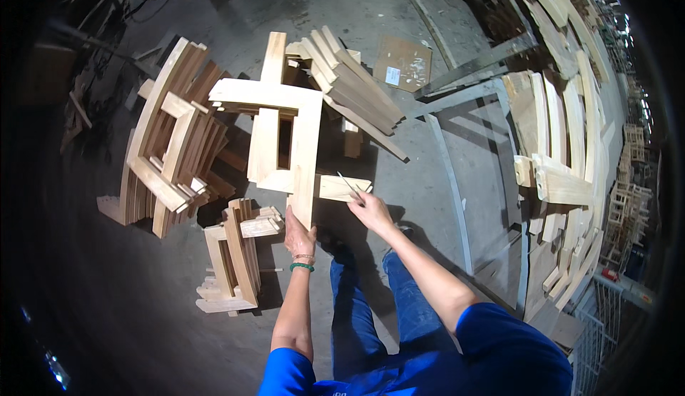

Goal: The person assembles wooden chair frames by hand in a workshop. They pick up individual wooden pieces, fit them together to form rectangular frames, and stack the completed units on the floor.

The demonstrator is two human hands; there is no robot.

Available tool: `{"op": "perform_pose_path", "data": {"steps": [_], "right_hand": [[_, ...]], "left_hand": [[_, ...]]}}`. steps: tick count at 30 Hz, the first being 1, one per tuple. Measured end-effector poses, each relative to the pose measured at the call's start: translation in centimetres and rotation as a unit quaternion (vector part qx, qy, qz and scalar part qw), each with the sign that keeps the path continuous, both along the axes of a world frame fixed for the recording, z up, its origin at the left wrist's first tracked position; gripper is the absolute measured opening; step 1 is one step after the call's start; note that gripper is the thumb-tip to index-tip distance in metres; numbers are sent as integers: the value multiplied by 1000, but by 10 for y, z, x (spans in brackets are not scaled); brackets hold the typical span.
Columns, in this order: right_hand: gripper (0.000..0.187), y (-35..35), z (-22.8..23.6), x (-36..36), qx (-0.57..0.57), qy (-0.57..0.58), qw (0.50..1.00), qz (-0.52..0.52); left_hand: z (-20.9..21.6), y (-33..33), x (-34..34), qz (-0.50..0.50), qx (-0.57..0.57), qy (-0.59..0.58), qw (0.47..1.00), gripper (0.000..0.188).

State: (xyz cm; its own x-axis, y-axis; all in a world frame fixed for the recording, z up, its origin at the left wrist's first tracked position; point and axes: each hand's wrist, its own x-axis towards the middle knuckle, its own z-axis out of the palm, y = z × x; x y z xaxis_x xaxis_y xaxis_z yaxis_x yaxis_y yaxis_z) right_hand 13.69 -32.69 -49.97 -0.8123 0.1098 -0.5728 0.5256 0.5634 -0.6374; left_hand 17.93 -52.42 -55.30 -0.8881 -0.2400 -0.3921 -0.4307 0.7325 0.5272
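A pale wooden frame of joined pieces, with a narrow opening in its middle, is in front of me on top of a stack of similar parts. My left hand is closed round the lower end of its long side piece. In my right hand is a thin pointed tool, too slim to tell a pencil from a blade. Its tip lies over a short pale wooden board that sticks out to the right of the frame. Whether that board is joined to the frame I cannot tell.
Stacked wooden frames stand at the left, with a smaller stack nearer me. Loose slats lie behind the frame, near a cardboard sheet. Curved pieces fill the right, beside a metal-edged panel on the floor.
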Motion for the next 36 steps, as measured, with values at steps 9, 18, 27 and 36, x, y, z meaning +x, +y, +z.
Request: {"op": "perform_pose_path", "data": {"steps": [9,18,27,36], "right_hand": [[37,127,65,128,-61,-47,996,-36],[29,321,288,166,-121,191,960,-163],[77,641,333,119,598,104,792,-67],[60,681,366,92,355,233,886,-186]], "left_hand": [[26,40,-8,7,-93,-57,994,94],[64,85,24,-139,-235,150,950,97],[83,201,102,-153,172,-82,970,51],[74,212,175,-192,179,-212,942,46]]}}
